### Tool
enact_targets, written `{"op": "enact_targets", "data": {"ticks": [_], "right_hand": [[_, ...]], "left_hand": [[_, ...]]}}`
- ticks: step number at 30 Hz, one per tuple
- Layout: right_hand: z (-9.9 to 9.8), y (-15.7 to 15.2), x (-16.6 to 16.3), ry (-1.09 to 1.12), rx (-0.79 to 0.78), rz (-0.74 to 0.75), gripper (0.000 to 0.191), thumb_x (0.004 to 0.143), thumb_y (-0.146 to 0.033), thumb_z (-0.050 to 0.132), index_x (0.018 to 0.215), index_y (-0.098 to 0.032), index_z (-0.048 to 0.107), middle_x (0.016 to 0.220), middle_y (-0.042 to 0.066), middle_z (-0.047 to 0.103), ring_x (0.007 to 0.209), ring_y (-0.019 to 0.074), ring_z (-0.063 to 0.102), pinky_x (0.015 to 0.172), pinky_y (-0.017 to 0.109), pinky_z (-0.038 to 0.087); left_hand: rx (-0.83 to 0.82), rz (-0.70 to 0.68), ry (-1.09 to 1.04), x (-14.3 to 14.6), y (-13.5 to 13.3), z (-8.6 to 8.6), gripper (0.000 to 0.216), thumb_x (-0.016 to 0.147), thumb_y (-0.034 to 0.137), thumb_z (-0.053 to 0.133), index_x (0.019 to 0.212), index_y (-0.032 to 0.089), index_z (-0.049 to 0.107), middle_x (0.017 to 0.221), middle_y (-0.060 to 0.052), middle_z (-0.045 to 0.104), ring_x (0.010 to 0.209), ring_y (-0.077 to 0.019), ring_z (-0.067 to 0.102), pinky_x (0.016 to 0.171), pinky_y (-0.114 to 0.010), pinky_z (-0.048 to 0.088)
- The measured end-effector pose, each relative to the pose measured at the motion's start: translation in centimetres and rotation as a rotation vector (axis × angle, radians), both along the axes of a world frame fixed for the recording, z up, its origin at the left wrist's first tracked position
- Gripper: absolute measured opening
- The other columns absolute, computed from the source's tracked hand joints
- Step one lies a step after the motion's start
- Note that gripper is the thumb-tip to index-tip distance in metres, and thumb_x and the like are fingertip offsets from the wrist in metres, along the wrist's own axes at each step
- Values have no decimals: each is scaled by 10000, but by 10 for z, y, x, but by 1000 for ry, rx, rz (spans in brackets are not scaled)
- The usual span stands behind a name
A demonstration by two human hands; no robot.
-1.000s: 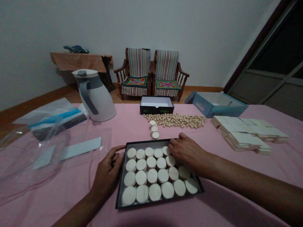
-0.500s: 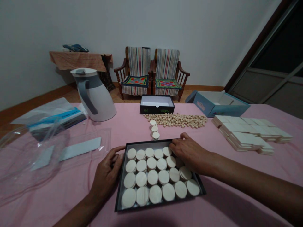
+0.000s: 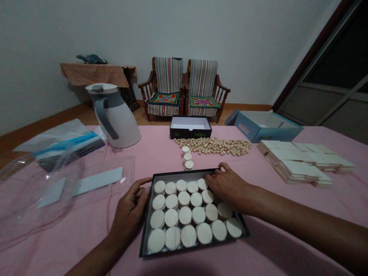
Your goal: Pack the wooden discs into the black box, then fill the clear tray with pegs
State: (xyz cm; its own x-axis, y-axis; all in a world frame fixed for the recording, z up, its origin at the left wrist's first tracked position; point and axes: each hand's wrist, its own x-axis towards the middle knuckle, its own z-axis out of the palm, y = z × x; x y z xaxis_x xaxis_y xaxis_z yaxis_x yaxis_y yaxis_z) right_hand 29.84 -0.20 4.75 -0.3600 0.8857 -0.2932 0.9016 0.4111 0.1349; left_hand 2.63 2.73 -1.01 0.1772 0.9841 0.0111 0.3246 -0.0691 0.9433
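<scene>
A shallow black box (image 3: 196,175) with a grey inside lies before me, tilted a little. Stacks of round pale wooden discs (image 3: 184,215) stand in rows in it. With fingers curled, my left hand (image 3: 131,209) grips the box at its left wall, thumb along the edge. Over the far right corner my right hand (image 3: 230,188) is closed, its fingertips down among the discs; the hand hides what they hold. Just beyond the far wall stand a few short stacks of small discs (image 3: 188,165) in a line.
Behind lie a heap of small wooden beads (image 3: 215,146) and a black open box (image 3: 190,132). Stacked square wooden tiles (image 3: 301,163) and a blue box (image 3: 267,130) are at right. At left are a white jug (image 3: 120,119), clear plastic packaging (image 3: 57,191) and a blue-white carton (image 3: 71,147).
My right hand has shifted very slightly at the box's far right corner. My left hand and the box stay where they were.
</scene>
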Motion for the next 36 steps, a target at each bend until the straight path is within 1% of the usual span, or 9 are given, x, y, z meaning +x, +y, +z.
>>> {"op": "enact_targets", "data": {"ticks": [12, 15, 18, 20, 22, 27, 31, 34, 36], "right_hand": [[-4, -2, 9, 177, -17, -45, 328, 718, -49, 506, 1039, -75, 565, 932, 151, 675, 922, 268, 614, 983, 482, 250], [11, -4, 16, 239, 12, -27, 314, 718, -8, 491, 995, -121, 585, 885, 96, 680, 883, 218, 619, 999, 454, 241], [35, 0, 23, 315, 92, -72, 273, 780, -6, 448, 919, -163, 623, 831, 56, 692, 822, 177, 622, 936, 373, 318], [50, 8, 26, 349, 148, -166, 277, 817, -34, 443, 948, -165, 648, 935, 77, 705, 887, 188, 626, 833, 303, 382], [57, 20, 27, 354, 167, -221, 282, 831, -53, 451, 999, -156, 654, 1014, 90, 702, 928, 192, 627, 777, 268, 403], [43, 56, 29, 289, 158, -199, 259, 803, -78, 490, 1000, -146, 645, 1005, 102, 693, 906, 191, 620, 723, 252, 402], [31, 75, 24, 297, 143, -172, 252, 823, -90, 466, 992, -146, 644, 983, 112, 688, 866, 178, 619, 707, 247, 389], [26, 85, 15, 326, 156, -133, 282, 819, -103, 495, 1071, -139, 616, 1055, 121, 670, 936, 193, 607, 746, 256, 390], [23, 93, 8, 331, 164, -78, 365, 783, -91, 540, 1143, -134, 577, 1123, 128, 639, 1014, 212, 582, 787, 267, 393]], "left_hand": [[17, 0, 18, 0, 0, 1, 553, 844, 556, 488, 1235, 164, 502, 800, -39, 706, 646, -173, 658, 509, -224, 500], [8, 0, 4, 0, 0, 1, 551, 840, 547, 499, 1237, 165, 499, 806, -40, 712, 653, -180, 666, 509, -228, 501], [-14, -6, -7, 1, 0, 2, 550, 837, 542, 506, 1239, 167, 493, 818, -43, 717, 672, -188, 674, 510, -230, 502], [-14, -2, -1, 2, 1, 2, 549, 835, 545, 506, 1233, 166, 495, 820, -44, 719, 666, -186, 671, 514, -232, 504], [-12, 0, 3, 2, 1, 3, 555, 829, 558, 505, 1222, 166, 501, 822, -45, 719, 657, -187, 668, 516, -238, 508], [-11, -2, -8, 2, 0, 3, 542, 824, 563, 505, 1194, 168, 515, 828, -47, 724, 666, -188, 669, 525, -239, 507], [-31, -15, -17, 2, 0, 2, 547, 843, 548, 491, 1240, 171, 486, 826, -47, 722, 662, -184, 665, 525, -242, 503], [-30, -13, -4, 2, 1, 1, 541, 850, 544, 485, 1244, 173, 486, 816, -44, 717, 645, -177, 654, 522, -241, 493], [-34, -11, -8, 1, 1, 0, 543, 850, 544, 485, 1244, 170, 486, 814, -44, 715, 652, -179, 654, 528, -243, 493]]}}
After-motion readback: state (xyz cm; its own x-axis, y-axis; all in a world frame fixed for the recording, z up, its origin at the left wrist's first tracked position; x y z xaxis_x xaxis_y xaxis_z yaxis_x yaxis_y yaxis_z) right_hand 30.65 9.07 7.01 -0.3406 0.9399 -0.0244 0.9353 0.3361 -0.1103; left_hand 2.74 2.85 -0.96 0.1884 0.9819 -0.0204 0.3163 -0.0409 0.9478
